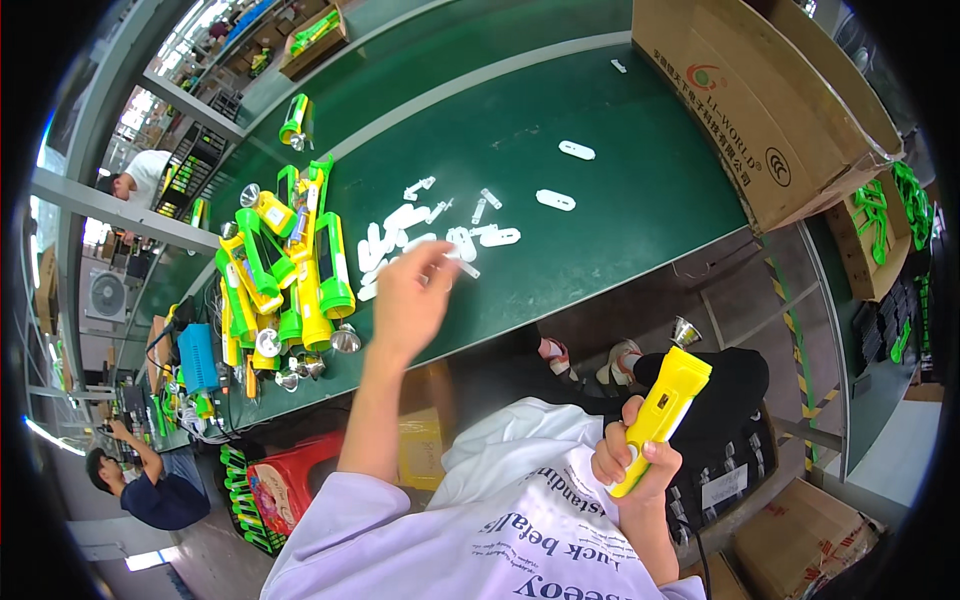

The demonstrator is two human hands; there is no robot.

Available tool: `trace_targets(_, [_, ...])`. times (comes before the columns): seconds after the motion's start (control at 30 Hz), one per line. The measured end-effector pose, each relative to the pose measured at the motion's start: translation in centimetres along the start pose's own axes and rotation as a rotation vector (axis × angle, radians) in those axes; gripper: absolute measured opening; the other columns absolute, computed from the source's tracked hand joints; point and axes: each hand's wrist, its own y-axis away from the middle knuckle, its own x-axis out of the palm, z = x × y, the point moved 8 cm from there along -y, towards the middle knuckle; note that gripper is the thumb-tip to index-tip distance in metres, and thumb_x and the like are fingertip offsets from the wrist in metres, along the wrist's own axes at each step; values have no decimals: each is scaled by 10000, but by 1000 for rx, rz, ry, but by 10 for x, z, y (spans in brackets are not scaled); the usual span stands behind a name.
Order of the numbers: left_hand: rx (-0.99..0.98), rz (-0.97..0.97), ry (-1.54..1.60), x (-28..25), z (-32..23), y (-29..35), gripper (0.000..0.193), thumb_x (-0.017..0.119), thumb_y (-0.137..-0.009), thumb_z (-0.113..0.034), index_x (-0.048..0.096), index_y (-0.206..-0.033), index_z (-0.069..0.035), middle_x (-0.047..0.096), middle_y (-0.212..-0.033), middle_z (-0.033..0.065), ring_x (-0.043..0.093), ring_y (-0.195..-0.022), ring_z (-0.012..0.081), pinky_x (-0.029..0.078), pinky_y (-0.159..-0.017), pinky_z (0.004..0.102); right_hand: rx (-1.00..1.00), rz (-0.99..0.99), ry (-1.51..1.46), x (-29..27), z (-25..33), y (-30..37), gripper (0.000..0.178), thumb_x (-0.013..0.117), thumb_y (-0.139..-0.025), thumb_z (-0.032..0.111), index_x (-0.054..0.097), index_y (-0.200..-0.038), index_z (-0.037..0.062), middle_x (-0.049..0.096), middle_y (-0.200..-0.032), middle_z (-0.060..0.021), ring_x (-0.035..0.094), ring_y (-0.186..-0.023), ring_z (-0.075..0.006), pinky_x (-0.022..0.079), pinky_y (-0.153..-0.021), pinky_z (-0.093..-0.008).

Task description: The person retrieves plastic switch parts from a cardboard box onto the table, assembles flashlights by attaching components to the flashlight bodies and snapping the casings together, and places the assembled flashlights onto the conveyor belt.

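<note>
In my right hand (637, 455), fingers wrapped around it, is a yellow flashlight body (662, 405) tilted up to the right. A silver reflector (685, 332) sits just past its upper end. My left hand (413, 300) is over the near edge of a pile of small white plastic parts (380, 245) on the green table. Its thumb and fingers are drawn together. A small pale strip (465, 267) shows beside the fingertips, and I cannot tell whether they grip it. Left of that hand lies a heap of yellow and green flashlight bodies (322, 270), several with silver reflectors hanging off.
Two white oval pieces (556, 200) lie apart on the green table (640, 210). A large cardboard box (750, 110) stands at the far right. Behind the heap is a blue box (198, 357) among wires. Below the table's left part stands a red stool (290, 480). Another person (165, 490) is at far left.
</note>
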Motion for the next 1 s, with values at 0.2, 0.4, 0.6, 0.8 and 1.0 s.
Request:
trace_targets(0.2, [82,-61,-355,-36,29,-32,180,663,-865,-127,664,-1027,-47,665,-861,126,654,-745,280,503,-693,392,33,-20,18,6,-5,1,387,613,-734,180,446,-1065,68,456,-622,-84,472,-487,-193,397,-465,-330])
trace_targets(0.4, [223,-79,-380,-20,23,-56,145,702,-834,-109,708,-959,-35,661,-832,103,642,-680,248,507,-667,352,35,40,156,11,-4,4,388,610,-743,231,431,-1055,86,445,-625,-64,454,-474,-167,393,-452,-328])
trace_targets(0.6, [277,-42,-414,5,20,-78,122,685,-832,-82,731,-932,-31,656,-832,115,652,-716,269,506,-681,353,38,3,40,8,-5,5,394,643,-721,163,459,-1055,67,472,-632,-85,485,-484,-198,398,-481,-330])
trace_targets(0.8, [252,-63,-369,-11,34,-89,128,650,-846,-45,725,-949,-28,650,-854,133,651,-753,292,507,-695,369,14,-13,9,4,0,8,393,641,-722,154,461,-1059,64,474,-633,-86,492,-492,-198,398,-481,-330])
trace_targets(1.0, [227,-77,-384,-28,32,-91,135,669,-837,-51,718,-960,-23,647,-834,128,648,-735,273,497,-677,363,26,12,48,4,1,6,405,648,-721,147,459,-1067,56,488,-636,-96,499,-495,-206,400,-480,-332])
